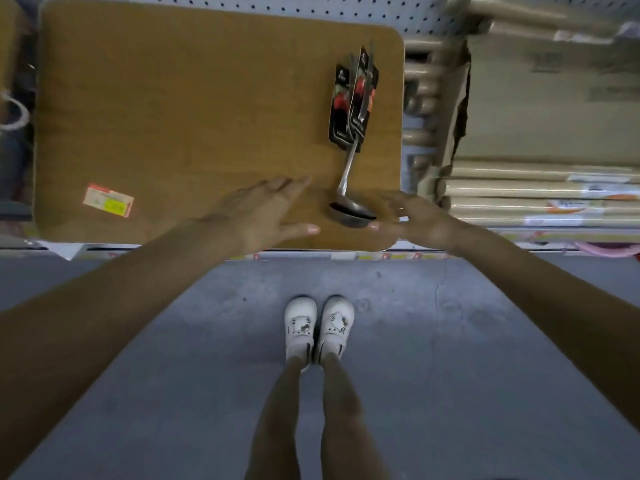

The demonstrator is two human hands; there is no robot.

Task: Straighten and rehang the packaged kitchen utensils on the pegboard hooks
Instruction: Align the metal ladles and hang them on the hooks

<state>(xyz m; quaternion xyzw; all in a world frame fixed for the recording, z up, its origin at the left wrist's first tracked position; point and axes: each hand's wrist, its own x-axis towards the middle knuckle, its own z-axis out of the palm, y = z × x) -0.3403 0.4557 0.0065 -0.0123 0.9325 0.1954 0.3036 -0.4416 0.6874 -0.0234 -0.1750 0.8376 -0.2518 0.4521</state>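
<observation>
As ladle [347, 171] hangs (carded), left hand [263, 213] and right hand [424, 221] flank it.

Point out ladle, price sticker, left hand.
ladle [352, 216], head view, on its bowl.
price sticker [108, 200], head view, middle of the label.
left hand [256, 214], head view, back of the hand.

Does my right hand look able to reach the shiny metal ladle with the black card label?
Probably yes: the open right hand is right beside the bowl of the shiny metal ladle, with nothing between them.
</observation>
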